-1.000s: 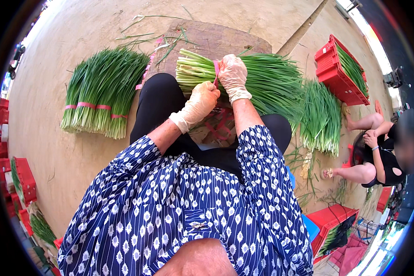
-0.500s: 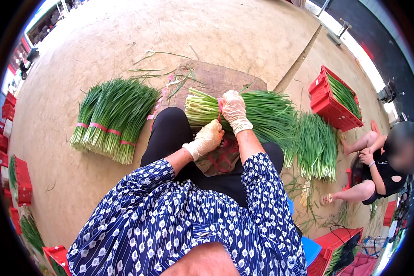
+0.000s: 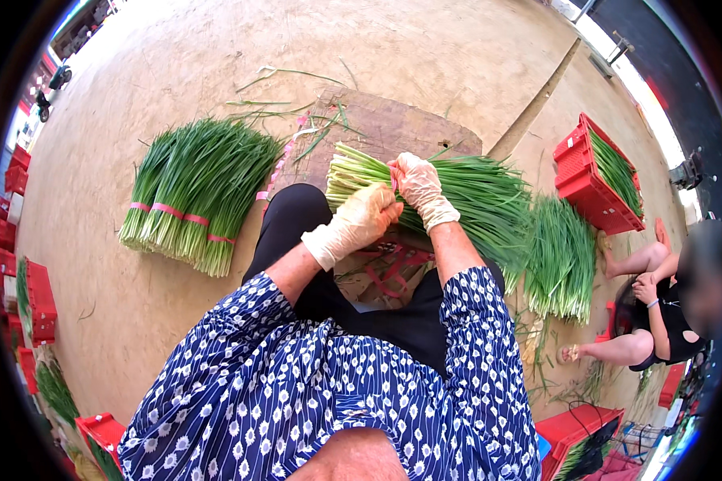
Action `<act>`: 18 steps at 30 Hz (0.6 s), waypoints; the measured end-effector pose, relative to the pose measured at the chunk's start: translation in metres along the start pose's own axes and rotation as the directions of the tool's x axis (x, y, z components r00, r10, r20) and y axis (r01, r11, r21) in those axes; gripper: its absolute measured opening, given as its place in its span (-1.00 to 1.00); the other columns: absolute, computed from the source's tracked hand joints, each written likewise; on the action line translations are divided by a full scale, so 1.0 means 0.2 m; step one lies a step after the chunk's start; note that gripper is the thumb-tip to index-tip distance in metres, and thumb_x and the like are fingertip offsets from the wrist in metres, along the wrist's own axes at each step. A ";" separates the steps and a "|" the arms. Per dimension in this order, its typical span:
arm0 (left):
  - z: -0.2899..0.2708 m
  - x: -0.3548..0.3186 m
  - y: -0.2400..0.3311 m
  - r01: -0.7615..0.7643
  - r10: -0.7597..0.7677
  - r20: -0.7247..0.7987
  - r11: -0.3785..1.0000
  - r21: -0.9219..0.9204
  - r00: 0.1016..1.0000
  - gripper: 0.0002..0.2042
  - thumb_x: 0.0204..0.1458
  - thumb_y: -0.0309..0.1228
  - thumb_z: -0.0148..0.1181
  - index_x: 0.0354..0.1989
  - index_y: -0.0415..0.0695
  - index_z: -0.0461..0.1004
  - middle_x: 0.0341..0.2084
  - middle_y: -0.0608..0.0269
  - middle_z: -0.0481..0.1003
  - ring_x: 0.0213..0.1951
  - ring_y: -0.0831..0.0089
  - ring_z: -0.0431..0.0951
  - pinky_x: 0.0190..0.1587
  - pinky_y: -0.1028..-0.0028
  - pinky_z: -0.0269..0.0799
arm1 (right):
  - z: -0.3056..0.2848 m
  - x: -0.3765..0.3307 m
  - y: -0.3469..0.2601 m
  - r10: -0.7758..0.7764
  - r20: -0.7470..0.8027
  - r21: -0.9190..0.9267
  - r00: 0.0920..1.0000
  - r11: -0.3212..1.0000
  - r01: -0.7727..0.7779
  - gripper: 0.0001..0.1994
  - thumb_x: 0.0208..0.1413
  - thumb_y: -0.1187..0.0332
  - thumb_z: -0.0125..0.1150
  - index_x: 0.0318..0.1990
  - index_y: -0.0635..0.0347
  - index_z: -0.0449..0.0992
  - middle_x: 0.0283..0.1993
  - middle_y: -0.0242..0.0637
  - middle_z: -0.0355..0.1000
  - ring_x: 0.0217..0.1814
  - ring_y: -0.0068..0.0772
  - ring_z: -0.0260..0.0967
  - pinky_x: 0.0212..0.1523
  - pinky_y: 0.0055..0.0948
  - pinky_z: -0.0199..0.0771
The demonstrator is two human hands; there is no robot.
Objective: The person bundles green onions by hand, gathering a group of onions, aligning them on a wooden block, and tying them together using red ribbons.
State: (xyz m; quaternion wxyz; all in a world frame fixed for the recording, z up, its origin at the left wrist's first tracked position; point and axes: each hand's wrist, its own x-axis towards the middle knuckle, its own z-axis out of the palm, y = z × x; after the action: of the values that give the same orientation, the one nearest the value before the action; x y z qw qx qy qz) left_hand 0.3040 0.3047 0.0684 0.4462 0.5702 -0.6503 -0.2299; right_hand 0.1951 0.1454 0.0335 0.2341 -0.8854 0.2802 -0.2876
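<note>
A loose bundle of green chives lies across the person's lap and a wooden board, its pale root ends pointing toward nine o'clock and its leaf tips fanning toward three o'clock. The gloved right hand is clamped over the bundle near its root end, pinching a pink band against the stalks. The gloved left hand, just at seven o'clock of the right one and touching the bundle's near edge, is curled with its fingers closed on the stalks. Below the hands, between the knees, pink bands lie in a tangle. At nine o'clock of the bundle, well apart on the ground, rest tied chive bunches wrapped in pink bands. At four o'clock lies another heap of chives. At two o'clock stands a red crate holding more chives. A seated person is at four o'clock, near the rim.
</note>
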 end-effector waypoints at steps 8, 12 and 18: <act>-0.26 0.22 -0.19 0.004 0.092 -0.061 0.527 0.850 0.994 -0.50 0.12 0.02 0.16 0.00 -0.18 0.50 -0.09 -0.05 0.51 -0.03 -0.04 0.50 0.04 0.14 0.39 | 0.01 0.03 -0.04 -0.001 -0.021 -0.006 1.000 1.000 0.001 -0.88 0.07 0.35 0.26 -0.42 0.12 0.47 -0.37 -0.09 0.51 -0.26 0.08 0.48 -0.29 -0.09 0.46; -0.19 0.22 -0.18 0.145 -0.139 -0.074 0.620 0.771 0.987 -0.49 0.15 0.05 0.09 -0.09 -0.23 0.51 -0.12 -0.12 0.52 -0.04 -0.05 0.50 0.02 0.10 0.41 | 0.03 0.02 -0.02 0.036 -0.058 -0.037 0.998 0.999 -0.038 -0.87 0.06 0.34 0.25 -0.43 0.13 0.46 -0.37 -0.08 0.52 -0.28 0.10 0.49 -0.31 -0.08 0.46; -0.17 0.23 -0.25 0.215 -0.231 -0.078 0.655 0.724 0.970 -0.52 0.18 0.05 0.06 -0.25 -0.23 0.53 -0.28 -0.14 0.56 -0.14 -0.10 0.55 -0.11 0.03 0.46 | 0.05 0.05 -0.02 0.110 -0.034 -0.071 0.993 0.991 -0.112 -0.87 0.07 0.31 0.24 -0.43 0.14 0.48 -0.38 -0.07 0.54 -0.26 0.13 0.50 -0.29 -0.05 0.46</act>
State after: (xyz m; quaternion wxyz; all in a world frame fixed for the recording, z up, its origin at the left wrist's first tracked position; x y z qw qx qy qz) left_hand 0.3622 0.2571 0.0601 0.1449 0.7730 -0.6175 -0.0118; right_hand 0.2099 0.1444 0.0323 0.2130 -0.8719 0.3429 -0.2771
